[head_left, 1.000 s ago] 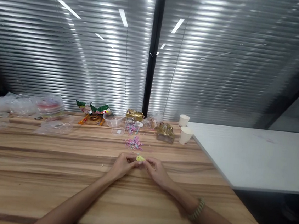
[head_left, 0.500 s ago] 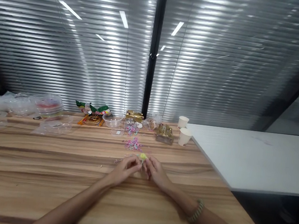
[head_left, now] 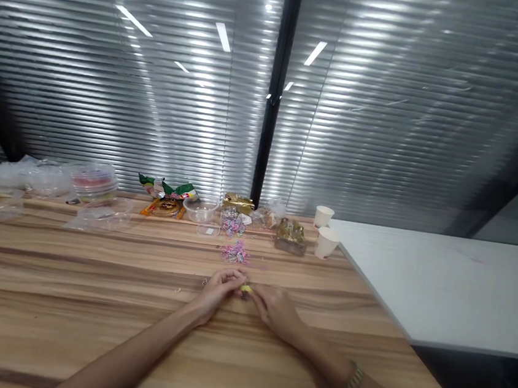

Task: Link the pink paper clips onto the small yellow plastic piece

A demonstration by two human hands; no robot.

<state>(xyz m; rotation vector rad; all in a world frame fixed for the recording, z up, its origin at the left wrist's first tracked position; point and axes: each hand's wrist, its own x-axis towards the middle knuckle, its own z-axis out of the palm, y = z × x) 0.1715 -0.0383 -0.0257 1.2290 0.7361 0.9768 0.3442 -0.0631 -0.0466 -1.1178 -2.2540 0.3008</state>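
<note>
A small yellow piece (head_left: 246,288), too small to name, sits between my fingertips above the wooden table (head_left: 90,300). My left hand (head_left: 220,289) is closed in a pinch at its left side. From the right, my right hand (head_left: 277,310) pinches the same piece, its fingers bent over. Any band running from the piece is hidden by my fingers. Just beyond my hands lies a loose pile of pink, purple and pale green small rubber bands (head_left: 235,252). A few stray bands (head_left: 205,281) lie left of my left hand.
Along the back stand a clear plastic bowl (head_left: 200,210), green snack packets (head_left: 171,189), a gold-coloured box (head_left: 290,237) and two paper cups (head_left: 326,243). Stacked plastic lids (head_left: 94,181) and clear bags are at the left. A white table (head_left: 393,282) adjoins on the right.
My right hand has turned over, its back now facing up. The yellow piece has come lower, nearer to me, between both hands. The view has shifted slightly left.
</note>
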